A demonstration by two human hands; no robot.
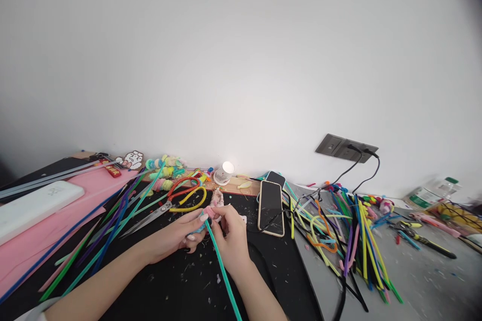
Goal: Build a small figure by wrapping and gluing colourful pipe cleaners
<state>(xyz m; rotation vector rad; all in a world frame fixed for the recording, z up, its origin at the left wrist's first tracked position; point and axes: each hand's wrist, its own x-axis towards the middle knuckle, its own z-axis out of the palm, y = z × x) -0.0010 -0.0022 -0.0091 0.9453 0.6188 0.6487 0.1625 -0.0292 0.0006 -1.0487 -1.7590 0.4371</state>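
My left hand (pixel 188 229) is closed round a small pink and blue fuzzy piece (pixel 208 212), over the black mat. From the right, my right hand (pixel 230 233) pinches at the same piece, its fingertips touching it. A long teal pipe cleaner (pixel 223 267) runs from between the hands down toward the front edge of the view. Just beyond my left hand lie scissors (pixel 176 197) with one red and one yellow handle loop, blades apart. Fingers hide most of the piece, so its shape is unclear.
Loose pipe cleaners (pixel 367 241) lie in a heap at right, others at left. Two phones (pixel 271 209) sit beyond my right hand, near a paper cup (pixel 224 173). Pliers (pixel 429 241) and a plastic bottle (pixel 433 193) are far right. Cables hang from the wall socket (pixel 346 148).
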